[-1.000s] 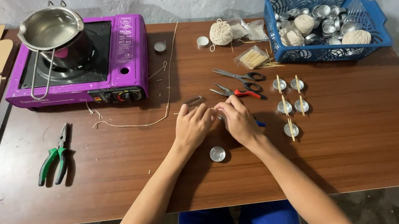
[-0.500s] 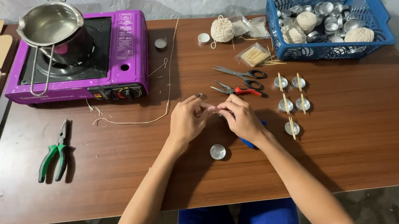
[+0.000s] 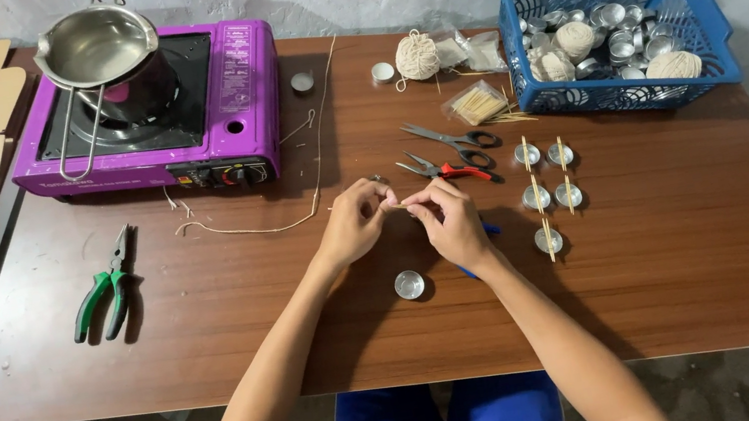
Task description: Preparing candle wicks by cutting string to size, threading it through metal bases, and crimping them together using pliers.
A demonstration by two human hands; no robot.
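My left hand (image 3: 356,222) and my right hand (image 3: 445,217) meet above the middle of the brown table (image 3: 708,266), fingertips pinched on a thin wooden stick (image 3: 400,203) with pale string on it. Just below the hands a small empty metal cup (image 3: 409,285) sits on the table. A blue pen-like object (image 3: 490,232) lies partly hidden under my right hand. To the right, several small metal cups (image 3: 540,197) stand in rows, some with sticks laid across them.
A purple portable stove (image 3: 246,110) with a steel pot (image 3: 100,53) stands at the back left. Green pliers (image 3: 104,291) lie left; red pliers (image 3: 449,171), scissors (image 3: 454,138), a string ball (image 3: 416,56) and a blue basket (image 3: 614,33) of cups and string sit behind. Loose string (image 3: 295,219) trails by the stove.
Both hands have lifted slightly and stay joined on the stick. The cup below them has not moved.
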